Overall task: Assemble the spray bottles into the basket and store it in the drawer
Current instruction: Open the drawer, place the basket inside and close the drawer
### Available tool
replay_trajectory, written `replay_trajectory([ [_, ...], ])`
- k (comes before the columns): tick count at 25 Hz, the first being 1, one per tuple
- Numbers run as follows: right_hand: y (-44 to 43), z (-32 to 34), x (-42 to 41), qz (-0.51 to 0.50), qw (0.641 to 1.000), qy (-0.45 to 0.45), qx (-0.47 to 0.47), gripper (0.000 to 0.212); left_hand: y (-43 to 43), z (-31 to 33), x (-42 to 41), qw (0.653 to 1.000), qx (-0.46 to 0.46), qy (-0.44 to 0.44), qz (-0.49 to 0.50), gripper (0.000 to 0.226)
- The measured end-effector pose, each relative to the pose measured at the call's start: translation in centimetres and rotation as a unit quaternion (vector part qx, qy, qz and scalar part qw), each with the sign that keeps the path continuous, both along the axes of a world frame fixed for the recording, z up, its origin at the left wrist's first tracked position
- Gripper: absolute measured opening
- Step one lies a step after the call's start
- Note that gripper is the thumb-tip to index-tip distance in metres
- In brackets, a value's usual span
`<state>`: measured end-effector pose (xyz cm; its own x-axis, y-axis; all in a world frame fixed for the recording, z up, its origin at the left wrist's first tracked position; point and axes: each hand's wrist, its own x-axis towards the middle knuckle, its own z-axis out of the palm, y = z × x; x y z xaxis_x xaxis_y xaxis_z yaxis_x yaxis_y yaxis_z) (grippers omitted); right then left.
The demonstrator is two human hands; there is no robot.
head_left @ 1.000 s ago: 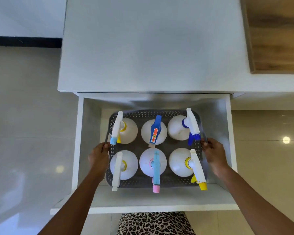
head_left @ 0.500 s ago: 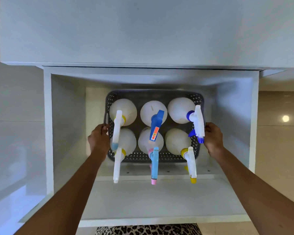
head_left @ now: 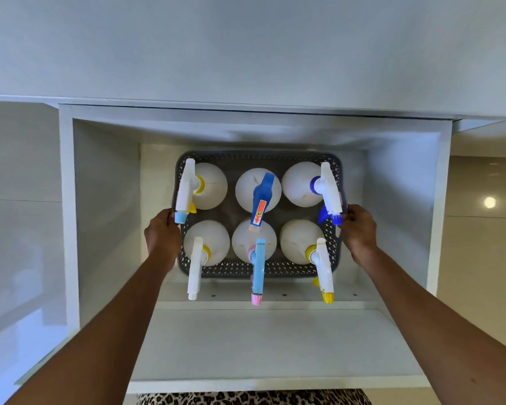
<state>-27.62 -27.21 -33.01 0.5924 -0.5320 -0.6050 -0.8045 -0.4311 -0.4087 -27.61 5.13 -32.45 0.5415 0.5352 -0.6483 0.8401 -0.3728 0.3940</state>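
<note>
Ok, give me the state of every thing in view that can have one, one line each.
drawer: pulled open, basket inside.
basket: full, low in the drawer, held at both sides.
spray bottles: six, upright, in two rows of three, all capped with trigger heads.
left hand: closed on the basket's left rim.
right hand: closed on the basket's right rim.

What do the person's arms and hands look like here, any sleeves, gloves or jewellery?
Both arms are bare as far up as the picture shows: no sleeves in view. The left hand and right hand wear no gloves, and no rings, watch or bracelets are visible. A leopard-print garment shows at the bottom edge.
</note>
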Motion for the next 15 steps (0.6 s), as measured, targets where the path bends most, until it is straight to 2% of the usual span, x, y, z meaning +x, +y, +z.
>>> replay_trajectory([
  [4,0.4,0.8,0.0,0.006,1.000,0.004,-0.008,0.027,-0.1,1.5,0.0,1.000,-0.027,0.005,-0.011,0.029],
  [6,0.6,1.9,-0.6,0.001,1.000,-0.006,-0.017,0.030,0.3,2.2,-0.7,0.996,-0.065,-0.026,0.064,0.029],
  [8,0.8,3.5,-1.7,-0.025,0.999,-0.039,-0.021,0.031,0.7,3.7,-1.9,0.977,-0.115,-0.068,0.167,0.030],
  [9,1.0,4.5,-2.5,-0.042,0.997,-0.060,-0.018,0.031,0.7,4.6,-2.7,0.972,-0.126,-0.083,0.179,0.030],
  [11,1.6,6.5,-4.3,-0.060,0.992,-0.111,-0.015,0.029,0.2,7.0,-4.5,0.982,-0.098,-0.116,0.111,0.028],
  [13,2.6,8.7,-6.2,-0.049,0.986,-0.158,-0.014,0.026,-0.7,10.0,-6.4,0.987,-0.032,-0.158,0.005,0.025],
  [15,4.2,11.4,-9.1,-0.012,0.978,-0.210,-0.001,0.025,-1.9,13.3,-9.5,0.974,0.023,-0.210,-0.084,0.024],
])
